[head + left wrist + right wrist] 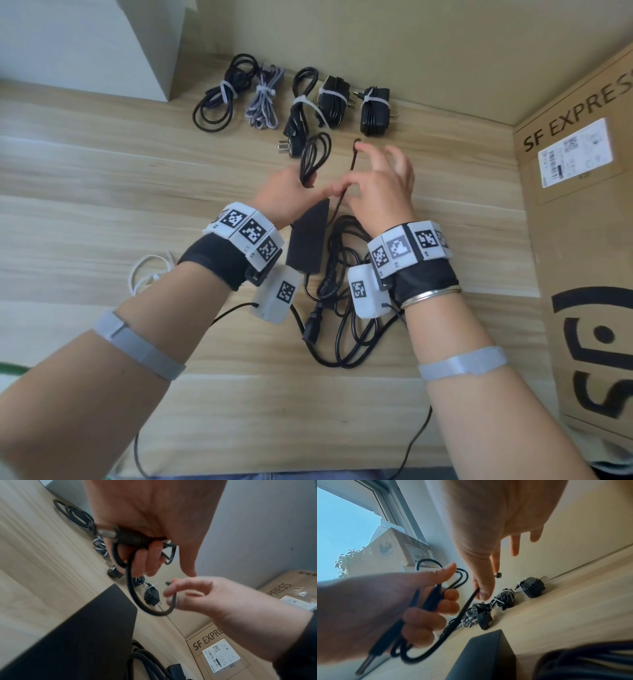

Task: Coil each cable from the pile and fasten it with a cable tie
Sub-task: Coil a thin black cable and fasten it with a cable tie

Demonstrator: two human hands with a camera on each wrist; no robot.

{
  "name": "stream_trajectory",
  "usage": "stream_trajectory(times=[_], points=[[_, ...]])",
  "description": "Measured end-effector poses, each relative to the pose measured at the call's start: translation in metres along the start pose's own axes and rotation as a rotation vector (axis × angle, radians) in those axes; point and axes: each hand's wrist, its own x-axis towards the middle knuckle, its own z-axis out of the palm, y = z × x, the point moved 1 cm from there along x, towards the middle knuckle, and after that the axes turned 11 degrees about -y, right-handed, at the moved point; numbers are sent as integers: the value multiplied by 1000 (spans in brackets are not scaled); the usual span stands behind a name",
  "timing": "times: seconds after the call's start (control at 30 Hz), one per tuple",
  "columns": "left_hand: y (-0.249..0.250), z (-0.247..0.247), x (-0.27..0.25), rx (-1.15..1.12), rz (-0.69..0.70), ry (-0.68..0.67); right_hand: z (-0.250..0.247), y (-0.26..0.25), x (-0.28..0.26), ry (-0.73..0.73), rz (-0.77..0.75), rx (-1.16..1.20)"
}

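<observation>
Along the top of the head view, five tied bundles (291, 99) lined up, done. Centre frame, left hand (284, 195) gripping a half-wound black cable (313, 156), right hand (380, 185) pinching its free end, other fingers spread. Below, power brick (308, 236), tangled black pile (342, 298) and white cable (147, 274) still waiting, untied.

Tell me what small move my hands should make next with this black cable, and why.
Probably bring the right hand back to the left hand and lay the last loop. The left grips the black cable coil; the right pinches its free end, still uncoiled.
</observation>
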Motion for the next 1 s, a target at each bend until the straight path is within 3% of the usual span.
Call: stream_trajectory(times=[0.17,0.33,0.47,0.67,0.87,1.0], points=[[-3,5,-3,103,-31,-107,-11,-16,4,17,-8,80],[-16,-3,-10,-68,-8,-156,-4,-20,11,74,-70,185],[-25,-11,-20,-117,-23,-128,-7,-23,11,169,-73,308],[-27,-21,-29,-378,-82,26,3,-50,14,144,-100,413],[-39,-38,-43,-286,-40,37,5,-74,22,68,-160,493],[-45,-47,-47,-314,-101,82,12,-90,24,80,-207,447]])
